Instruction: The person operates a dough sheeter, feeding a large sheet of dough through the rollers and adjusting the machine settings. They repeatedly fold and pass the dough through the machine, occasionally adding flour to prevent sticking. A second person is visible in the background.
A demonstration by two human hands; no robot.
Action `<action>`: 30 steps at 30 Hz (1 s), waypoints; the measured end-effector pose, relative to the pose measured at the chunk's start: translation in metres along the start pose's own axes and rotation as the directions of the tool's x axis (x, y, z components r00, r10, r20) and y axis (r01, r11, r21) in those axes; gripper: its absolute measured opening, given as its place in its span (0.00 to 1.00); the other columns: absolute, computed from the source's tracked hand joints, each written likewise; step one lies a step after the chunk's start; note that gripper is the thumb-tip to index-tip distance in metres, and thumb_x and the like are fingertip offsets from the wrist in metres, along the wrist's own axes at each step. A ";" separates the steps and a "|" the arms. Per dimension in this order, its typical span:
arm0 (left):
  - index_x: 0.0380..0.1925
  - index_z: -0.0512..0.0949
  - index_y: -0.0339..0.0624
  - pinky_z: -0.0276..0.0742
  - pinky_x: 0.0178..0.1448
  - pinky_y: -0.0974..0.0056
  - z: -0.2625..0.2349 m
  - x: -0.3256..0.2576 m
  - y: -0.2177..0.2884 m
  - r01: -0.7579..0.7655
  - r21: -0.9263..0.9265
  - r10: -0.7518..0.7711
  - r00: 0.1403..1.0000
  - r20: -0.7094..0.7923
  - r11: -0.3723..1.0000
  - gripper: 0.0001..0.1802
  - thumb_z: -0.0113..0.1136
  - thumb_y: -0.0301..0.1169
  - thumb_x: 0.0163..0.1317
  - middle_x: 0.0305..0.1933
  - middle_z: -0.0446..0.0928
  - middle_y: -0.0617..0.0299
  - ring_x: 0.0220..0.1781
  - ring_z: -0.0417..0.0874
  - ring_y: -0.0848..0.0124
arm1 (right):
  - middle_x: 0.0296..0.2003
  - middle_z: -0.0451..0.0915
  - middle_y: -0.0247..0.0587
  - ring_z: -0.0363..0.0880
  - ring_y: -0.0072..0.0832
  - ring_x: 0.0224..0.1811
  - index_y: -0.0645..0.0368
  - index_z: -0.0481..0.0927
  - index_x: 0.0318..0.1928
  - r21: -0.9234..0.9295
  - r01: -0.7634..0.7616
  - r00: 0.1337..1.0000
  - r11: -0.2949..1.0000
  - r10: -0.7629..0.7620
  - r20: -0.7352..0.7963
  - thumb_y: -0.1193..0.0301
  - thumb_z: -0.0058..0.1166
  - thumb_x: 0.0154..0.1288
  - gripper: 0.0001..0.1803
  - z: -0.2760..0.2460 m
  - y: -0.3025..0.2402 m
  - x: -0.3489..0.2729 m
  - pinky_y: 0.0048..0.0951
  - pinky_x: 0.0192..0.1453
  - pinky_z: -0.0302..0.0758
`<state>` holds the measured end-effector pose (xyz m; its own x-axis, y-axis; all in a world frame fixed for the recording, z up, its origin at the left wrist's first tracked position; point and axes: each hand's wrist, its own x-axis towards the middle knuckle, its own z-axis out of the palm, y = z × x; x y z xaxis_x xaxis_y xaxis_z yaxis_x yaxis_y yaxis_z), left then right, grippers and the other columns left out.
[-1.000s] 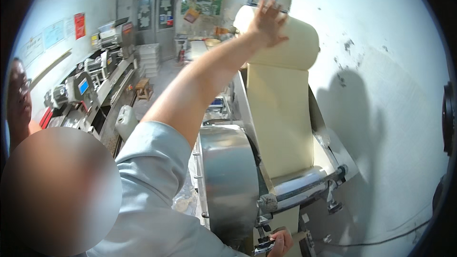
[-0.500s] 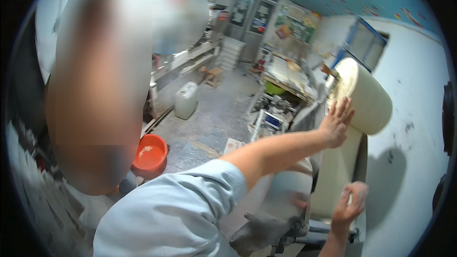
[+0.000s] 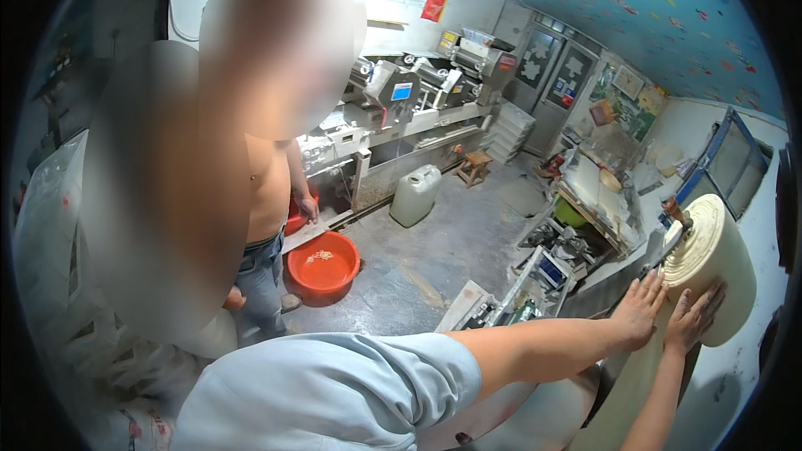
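While both arms reach out to the right, the person's left hand lies flat with fingers spread against the near end of a big cream roll of dough sheet, touching its spiralled face low down. The right hand sits just beside it, fingers open, palm pressed to the underside of the same roll; neither grip closes around anything. A dough sheet hangs down from the roll, below both hands, toward a rounded metal machine cover. Well apart on the floor stand an orange basin and a white jug, near another person in jeans.
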<state>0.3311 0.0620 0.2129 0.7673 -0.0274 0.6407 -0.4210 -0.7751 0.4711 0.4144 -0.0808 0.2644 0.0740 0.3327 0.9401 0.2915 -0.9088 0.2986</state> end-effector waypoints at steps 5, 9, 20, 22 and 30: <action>0.67 0.42 0.29 0.45 0.72 0.48 0.001 0.002 -0.004 -0.031 -0.024 0.032 0.998 0.049 0.999 0.53 0.61 0.42 0.50 0.73 0.42 0.43 0.75 0.38 0.50 | 0.70 0.46 0.50 0.46 0.46 0.72 0.54 0.44 0.71 -0.034 -0.061 0.992 0.998 0.057 -0.109 0.45 0.31 0.69 0.39 0.012 -0.015 0.005 0.54 0.69 0.50; 0.68 0.36 0.30 0.47 0.71 0.46 0.002 0.002 -0.004 -0.075 -0.132 0.083 0.995 0.055 0.988 0.58 0.65 0.38 0.47 0.73 0.39 0.43 0.75 0.39 0.49 | 0.70 0.49 0.47 0.48 0.45 0.72 0.51 0.47 0.70 -0.089 -0.072 0.980 0.993 0.054 -0.190 0.44 0.31 0.68 0.38 0.021 -0.009 0.024 0.55 0.66 0.54; 0.70 0.34 0.46 0.44 0.72 0.48 0.004 0.004 0.008 -0.113 -0.193 0.116 0.993 0.006 0.975 0.56 0.63 0.32 0.48 0.72 0.34 0.36 0.74 0.39 0.44 | 0.66 0.60 0.44 0.54 0.41 0.69 0.50 0.58 0.67 -0.224 -0.017 0.932 0.974 0.097 0.350 0.46 0.31 0.70 0.32 0.072 0.093 0.132 0.47 0.67 0.57; 0.70 0.36 0.42 0.43 0.73 0.49 0.003 0.002 0.000 -0.171 -0.210 0.173 0.985 -0.009 0.963 0.55 0.62 0.32 0.48 0.71 0.35 0.34 0.74 0.39 0.44 | 0.64 0.62 0.44 0.56 0.43 0.68 0.51 0.60 0.66 -0.372 -0.137 0.921 0.918 0.256 0.293 0.48 0.32 0.71 0.30 0.010 0.014 0.145 0.45 0.67 0.58; 0.67 0.40 0.30 0.46 0.73 0.53 0.020 0.005 -0.007 -0.169 -0.321 0.160 0.986 -0.054 0.932 0.54 0.64 0.34 0.48 0.70 0.36 0.32 0.72 0.45 0.43 | 0.68 0.55 0.42 0.52 0.44 0.70 0.44 0.54 0.69 -0.013 0.047 0.997 0.999 -0.048 -0.055 0.43 0.24 0.69 0.34 -0.001 -0.002 0.045 0.52 0.67 0.53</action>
<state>0.3474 0.0545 0.2012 0.6631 -0.1169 0.7394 -0.6771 -0.5148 0.5258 0.4163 -0.0639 0.3058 0.0073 0.3612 0.9325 0.2822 -0.8953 0.3446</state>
